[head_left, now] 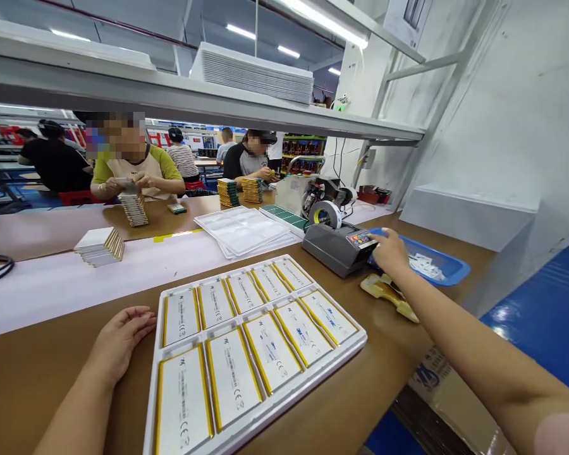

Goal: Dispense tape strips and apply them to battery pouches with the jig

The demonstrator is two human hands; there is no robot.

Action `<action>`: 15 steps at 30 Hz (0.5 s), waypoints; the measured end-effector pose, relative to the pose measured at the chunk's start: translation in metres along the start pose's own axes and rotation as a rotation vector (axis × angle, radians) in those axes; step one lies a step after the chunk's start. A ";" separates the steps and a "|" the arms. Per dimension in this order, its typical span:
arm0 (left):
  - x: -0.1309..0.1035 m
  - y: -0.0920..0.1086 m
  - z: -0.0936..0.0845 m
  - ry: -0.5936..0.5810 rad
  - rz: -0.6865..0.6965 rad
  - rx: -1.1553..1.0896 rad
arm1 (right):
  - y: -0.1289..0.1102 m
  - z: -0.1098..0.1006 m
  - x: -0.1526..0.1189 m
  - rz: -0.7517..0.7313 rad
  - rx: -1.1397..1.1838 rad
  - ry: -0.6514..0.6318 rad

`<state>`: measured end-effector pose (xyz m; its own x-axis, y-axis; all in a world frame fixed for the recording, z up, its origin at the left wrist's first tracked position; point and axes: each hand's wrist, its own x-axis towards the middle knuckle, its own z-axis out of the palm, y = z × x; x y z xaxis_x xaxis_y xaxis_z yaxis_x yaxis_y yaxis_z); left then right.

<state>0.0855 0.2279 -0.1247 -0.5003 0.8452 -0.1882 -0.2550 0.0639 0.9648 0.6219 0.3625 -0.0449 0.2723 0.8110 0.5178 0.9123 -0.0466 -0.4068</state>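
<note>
A white tray (284, 392) lies on the brown table in front of me, filled with several flat white battery cells edged in yellow tape (231, 376). My left hand (119, 338) rests flat on the table with fingers apart, its fingertips touching the tray's left edge. My right hand (389, 253) reaches far to the right, fingers curled at the front of a grey tape dispenser (334, 246) near its coloured buttons. Whether it pinches a piece of tape is hidden.
A blue tray (448, 268) with white scraps sits behind my right hand; a yellow tool (386, 294) lies beneath my wrist. Stacked empty white trays (241, 230) and a cell pile (99, 246) sit on the white conveyor. Other people work across the bench (133, 164).
</note>
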 end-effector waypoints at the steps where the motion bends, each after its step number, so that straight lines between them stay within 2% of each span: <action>1: 0.000 0.000 0.001 0.007 -0.007 -0.002 | 0.010 0.000 0.006 0.000 0.004 -0.040; 4: 0.000 0.000 0.002 0.020 -0.004 -0.004 | 0.022 0.001 0.015 -0.012 0.062 -0.113; 8: -0.001 0.002 0.003 0.003 -0.006 0.004 | 0.022 -0.002 0.021 0.067 0.211 -0.166; 11: -0.005 0.005 0.004 0.005 -0.025 -0.025 | 0.021 -0.011 0.016 0.201 0.372 -0.177; 15: -0.007 0.005 0.001 -0.004 -0.016 -0.026 | 0.021 -0.017 -0.009 0.492 0.631 -0.251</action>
<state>0.0890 0.2230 -0.1181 -0.4928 0.8462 -0.2028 -0.2844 0.0636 0.9566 0.6436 0.3439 -0.0449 0.4503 0.8927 0.0190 0.3445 -0.1541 -0.9260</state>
